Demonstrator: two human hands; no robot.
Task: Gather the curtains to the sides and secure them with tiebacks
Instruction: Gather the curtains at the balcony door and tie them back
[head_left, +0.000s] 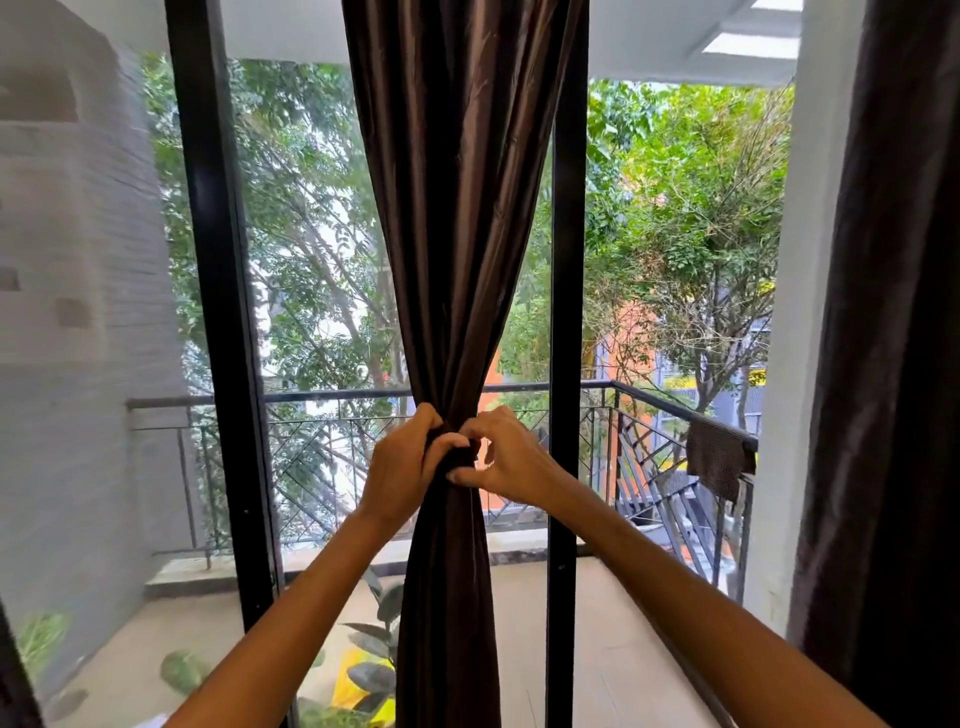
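one glossy dark brown satin curtain (457, 218) hangs down the middle of the frame, wide at the top edge and drawn into a narrow waist a little below centre, then falling in a slim column to the bottom edge. two bare hands meet at that waist. the left hand (402, 465) is wrapped round the left side of the bunched cloth, fingers curled over the front and squeezing it tight. the right hand (506, 457) sits just to the right, its thumb and fingertips (462, 474) pinching a dark band of fabric at the waist; whether that band is a separate tieback or a fold of the curtain cannot be told. both forearms rise from the bottom edge, one from the lower left and one from the lower right, bare to the edge of view.

a second dark curtain (893, 364), duller and heavier looking, fills the right edge of the frame from top to bottom, hanging loose beside one white wall strip (800, 312).

two black vertical door frame bars (218, 312) stand behind the gathered curtain, one left of it and one just right of it, with glass between. through the glass lies a pale tiled balcony floor (597, 623) ringed by one black metal railing (649, 395), and one dark brown cloth (719, 460) is draped over the rail at the right. a potted plant with dark green leaves (371, 670) sits low, left of the curtain's foot, next to something yellow. green trees (691, 208) fill the background
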